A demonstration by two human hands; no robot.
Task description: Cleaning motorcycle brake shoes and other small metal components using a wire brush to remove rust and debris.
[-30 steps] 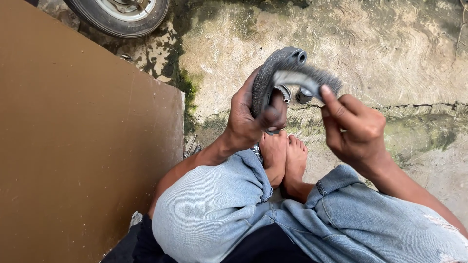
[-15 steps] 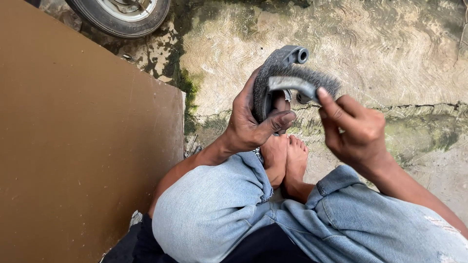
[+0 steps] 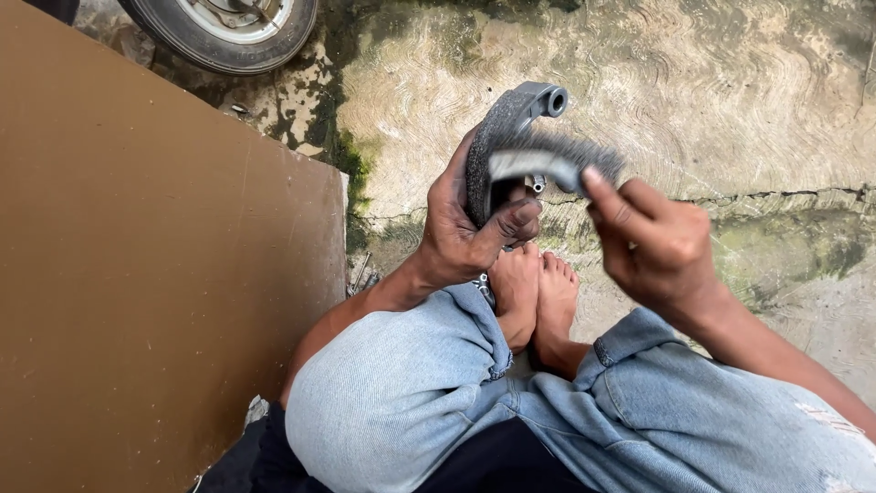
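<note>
My left hand (image 3: 474, 233) grips a curved grey metal brake shoe (image 3: 511, 123), held upright with its round eyelet end at the top. A wire brush (image 3: 552, 162) with dark bristles lies across the shoe's lined face, and my right hand (image 3: 652, 242) holds its handle. The brush looks blurred. Both hands hover above my bare feet (image 3: 538, 301), and my knees in light blue jeans (image 3: 411, 402) fill the lower part of the view.
A large brown board (image 3: 137, 274) covers the left side. The tyre of a wheel (image 3: 224, 32) shows at the top left. Cracked, mossy concrete ground (image 3: 730, 119) spreads to the right and behind the hands.
The right hand has drawn the brush a little down and to the right across the shoe. The left hand has kept the shoe in nearly the same place.
</note>
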